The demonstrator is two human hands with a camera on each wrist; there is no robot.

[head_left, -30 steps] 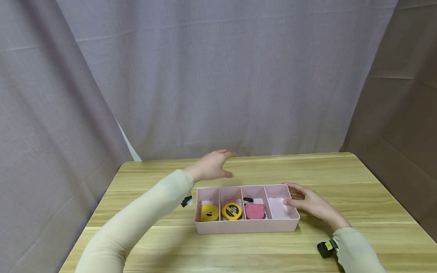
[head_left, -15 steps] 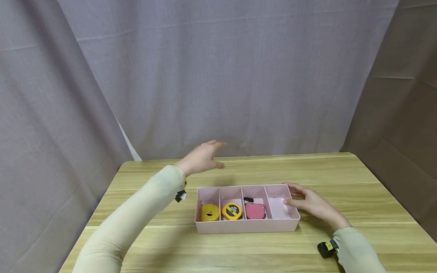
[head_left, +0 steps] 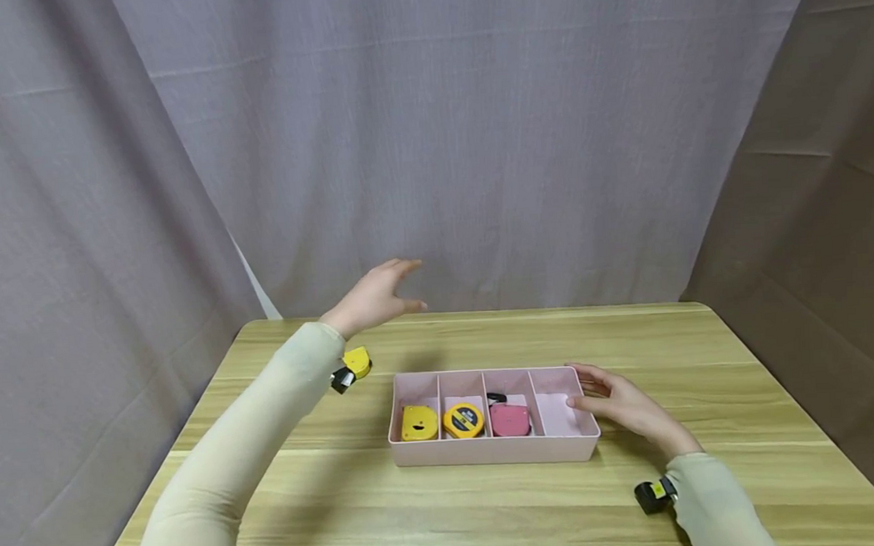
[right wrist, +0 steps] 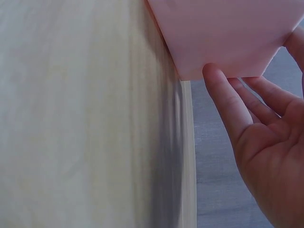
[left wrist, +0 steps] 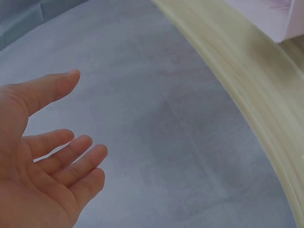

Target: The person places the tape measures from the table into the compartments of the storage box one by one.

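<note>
A pink four-compartment tray (head_left: 493,453) lies mid-table. From its left, the compartments hold a yellow tape measure (head_left: 419,423), a round yellow and blue tape measure (head_left: 463,420) and a pink tape measure (head_left: 509,420); the rightmost compartment (head_left: 558,416) holds nothing. My left hand (head_left: 378,297) hovers above the table's far edge, behind and left of the tray, with relaxed, spread fingers (left wrist: 71,156) and nothing in it. My right hand (head_left: 613,400) lies with straight fingers (right wrist: 223,95) against the right end wall of the tray (right wrist: 228,38).
The wooden table (head_left: 497,511) is ringed by grey curtains (head_left: 436,139) at the back and sides. A small yellow and black device (head_left: 353,367) hangs at my left wrist and a black one (head_left: 653,495) sits at my right wrist.
My left hand has risen and drawn back to the left, away from the tray. The right hand and the tray have stayed where they were.
</note>
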